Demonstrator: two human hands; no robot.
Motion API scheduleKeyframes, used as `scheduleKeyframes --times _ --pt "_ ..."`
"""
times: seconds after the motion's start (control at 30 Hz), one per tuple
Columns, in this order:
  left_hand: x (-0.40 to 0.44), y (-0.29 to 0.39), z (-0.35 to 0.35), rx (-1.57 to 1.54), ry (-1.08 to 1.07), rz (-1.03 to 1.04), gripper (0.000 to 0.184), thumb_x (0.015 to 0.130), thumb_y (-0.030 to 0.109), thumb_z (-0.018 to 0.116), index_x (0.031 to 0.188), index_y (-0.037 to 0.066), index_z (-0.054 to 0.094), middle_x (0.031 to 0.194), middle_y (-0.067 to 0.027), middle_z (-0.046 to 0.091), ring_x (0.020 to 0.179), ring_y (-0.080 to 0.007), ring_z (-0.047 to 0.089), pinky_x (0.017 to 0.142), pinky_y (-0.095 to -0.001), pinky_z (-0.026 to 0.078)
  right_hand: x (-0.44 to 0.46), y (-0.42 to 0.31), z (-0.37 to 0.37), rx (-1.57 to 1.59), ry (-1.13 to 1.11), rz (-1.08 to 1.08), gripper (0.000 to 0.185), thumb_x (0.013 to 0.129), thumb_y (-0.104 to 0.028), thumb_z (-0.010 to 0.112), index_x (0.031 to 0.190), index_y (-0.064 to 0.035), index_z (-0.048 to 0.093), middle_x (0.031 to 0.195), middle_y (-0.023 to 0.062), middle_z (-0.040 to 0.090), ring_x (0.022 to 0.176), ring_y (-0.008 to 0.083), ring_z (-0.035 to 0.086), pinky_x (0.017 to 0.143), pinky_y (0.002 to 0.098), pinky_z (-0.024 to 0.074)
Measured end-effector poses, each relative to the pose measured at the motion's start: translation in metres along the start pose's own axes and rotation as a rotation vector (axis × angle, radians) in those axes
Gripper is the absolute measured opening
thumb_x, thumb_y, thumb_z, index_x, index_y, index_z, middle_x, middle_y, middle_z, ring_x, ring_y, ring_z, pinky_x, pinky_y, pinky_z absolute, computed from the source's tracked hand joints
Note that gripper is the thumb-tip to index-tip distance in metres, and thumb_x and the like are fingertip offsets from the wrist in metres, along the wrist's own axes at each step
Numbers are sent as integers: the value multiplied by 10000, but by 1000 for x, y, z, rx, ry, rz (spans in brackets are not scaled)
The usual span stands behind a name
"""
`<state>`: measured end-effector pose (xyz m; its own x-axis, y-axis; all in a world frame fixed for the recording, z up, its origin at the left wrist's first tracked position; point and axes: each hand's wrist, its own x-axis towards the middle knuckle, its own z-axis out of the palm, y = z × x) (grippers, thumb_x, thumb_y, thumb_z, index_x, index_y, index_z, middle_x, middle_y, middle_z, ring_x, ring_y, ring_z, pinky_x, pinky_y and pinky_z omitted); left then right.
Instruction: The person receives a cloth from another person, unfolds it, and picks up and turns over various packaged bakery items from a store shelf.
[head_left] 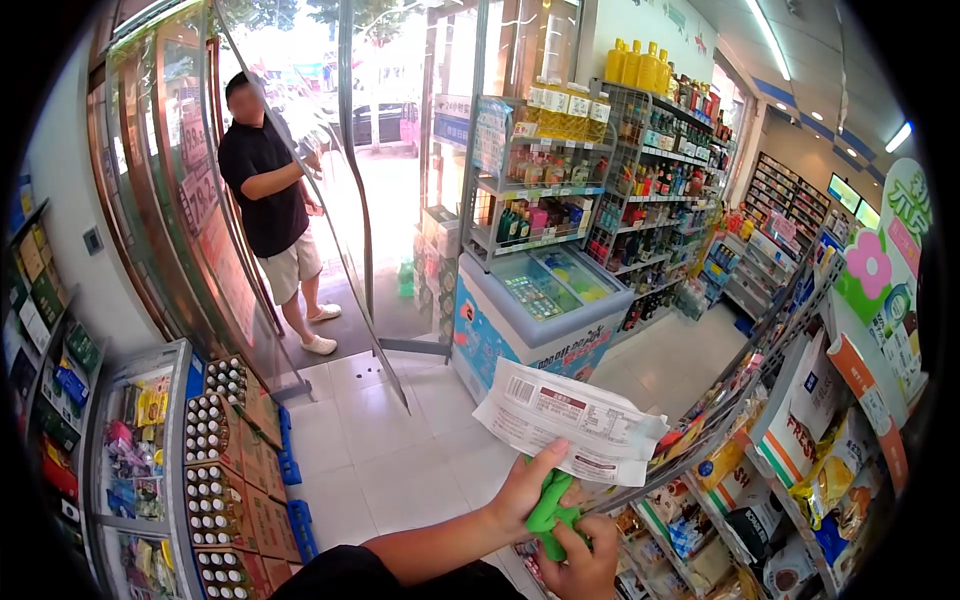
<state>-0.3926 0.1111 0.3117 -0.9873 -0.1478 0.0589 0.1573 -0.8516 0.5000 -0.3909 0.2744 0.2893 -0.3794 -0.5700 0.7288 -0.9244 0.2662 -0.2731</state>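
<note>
My left hand (528, 488) grips the lower edge of a white packet (572, 422) with a barcode and printed text, the thumb pressed on its face. A crumpled green cloth (550, 512) hangs just below the packet, against my left hand's fingers. My right hand (588, 558) is closed on the lower part of that cloth, fingers curled. What lies behind the packet is hidden.
A person in a black shirt (268, 185) stands at the open glass door (300, 170). Ahead are a chest freezer (540, 290) and bottle shelves (650, 180). Snack shelves (760, 480) line my right; boxed bottles (235, 460) are stacked at left.
</note>
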Motion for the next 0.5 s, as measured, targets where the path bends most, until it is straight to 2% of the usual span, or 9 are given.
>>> scheduleKeyframes --times 0.17,0.27,0.3,0.4,0.47,0.5 --pt "-7 5 9 89 19 76 416 1002 347 523 1273 32 506 1096 -112 642 679 -145 530 630 -298 464 8 -7 -10 15 14 152 571 681 -232 836 1182 -57 627 1128 178 572 962 366 580 825 468 488" --pt "-9 1 12 271 14 110 412 994 321 544 1280 26 502 1082 -117 640 762 -169 591 672 -314 513 2 -5 -6 58 2 139 498 671 -86 812 1129 -63 617 1063 171 535 904 333 574 764 409 490" --pt "-12 2 20 245 38 123 429 976 292 577 1301 25 494 1103 -133 643 840 -196 638 707 -327 548 7 -6 -8 56 76 125 484 677 -84 786 1145 -67 663 973 133 561 780 289 603 677 357 516" --pt "-9 -5 33 189 66 95 465 978 343 551 1293 4 506 1096 -149 659 864 -213 659 717 -332 562 -2 5 -14 270 131 216 430 709 -32 745 1130 -41 653 953 134 576 777 287 615 655 351 510" --pt "-4 -13 21 226 -32 33 501 980 392 508 1267 -17 533 1066 -160 677 834 -219 666 713 -332 564 -4 2 -18 255 110 255 417 720 -33 748 1125 -47 652 945 130 583 788 276 620 653 342 509" --pt "-1 -20 24 229 0 19 493 984 396 492 1247 -17 545 1040 -157 680 815 -217 664 700 -329 560 -7 -1 -18 150 104 261 429 717 -41 762 1131 -53 652 950 126 579 790 270 620 657 336 509"
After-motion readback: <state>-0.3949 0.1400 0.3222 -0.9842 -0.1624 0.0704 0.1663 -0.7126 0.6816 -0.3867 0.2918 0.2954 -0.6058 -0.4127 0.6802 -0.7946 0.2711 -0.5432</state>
